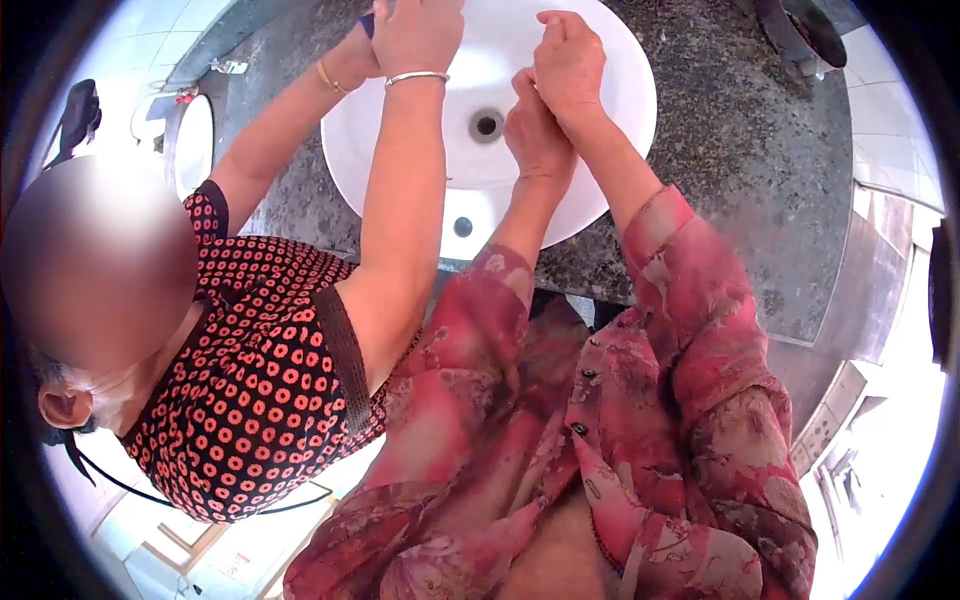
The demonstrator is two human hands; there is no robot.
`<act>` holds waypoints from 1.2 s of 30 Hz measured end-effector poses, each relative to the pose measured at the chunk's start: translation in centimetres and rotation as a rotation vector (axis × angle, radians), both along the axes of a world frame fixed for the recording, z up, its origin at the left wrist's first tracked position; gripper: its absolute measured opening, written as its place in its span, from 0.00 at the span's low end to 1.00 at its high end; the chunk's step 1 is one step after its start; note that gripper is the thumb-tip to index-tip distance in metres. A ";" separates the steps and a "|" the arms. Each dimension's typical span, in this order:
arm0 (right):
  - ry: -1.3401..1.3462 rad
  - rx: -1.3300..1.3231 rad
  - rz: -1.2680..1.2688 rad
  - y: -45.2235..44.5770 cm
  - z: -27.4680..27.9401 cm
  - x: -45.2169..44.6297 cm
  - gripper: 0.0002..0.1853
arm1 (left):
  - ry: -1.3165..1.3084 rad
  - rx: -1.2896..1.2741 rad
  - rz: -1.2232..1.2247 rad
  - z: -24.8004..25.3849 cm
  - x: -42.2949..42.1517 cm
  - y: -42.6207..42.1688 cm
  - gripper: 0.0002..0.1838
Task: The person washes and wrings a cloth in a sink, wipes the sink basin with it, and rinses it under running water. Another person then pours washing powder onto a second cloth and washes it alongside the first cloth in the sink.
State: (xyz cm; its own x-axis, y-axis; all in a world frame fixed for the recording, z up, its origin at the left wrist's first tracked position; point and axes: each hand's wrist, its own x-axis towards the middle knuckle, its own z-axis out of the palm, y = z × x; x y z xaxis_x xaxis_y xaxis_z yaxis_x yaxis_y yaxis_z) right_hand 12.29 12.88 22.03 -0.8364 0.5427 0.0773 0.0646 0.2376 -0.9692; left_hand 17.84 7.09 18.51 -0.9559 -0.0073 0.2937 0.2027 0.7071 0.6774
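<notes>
Over the right half of a white washbasin [400, 190], my two hands are close together. My right hand [570, 65] is closed, its fingers curled in near the basin's far rim. Just below and to its left, my left hand [538, 140] is closed too, its fingertips against or very near my right hand. What either hand holds, if anything, is hidden by the curled fingers. The basin's drain hole [487, 125] lies left of my left hand, and a dark overflow hole [463, 227] shows on the near wall.
At my left stands a person in a patterned top [260, 370], both arms reaching over the basin's left side. That person's hands [415, 35] are near a dark blue item [368, 25]. The speckled stone counter [740, 150] surrounds the basin. A dark container [805, 35] stands far right.
</notes>
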 end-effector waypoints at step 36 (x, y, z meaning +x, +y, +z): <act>0.408 -1.798 1.153 5.2 2.6 7.3 0.30 | -1.530 2.164 -0.879 7.3 8.4 0.5 0.10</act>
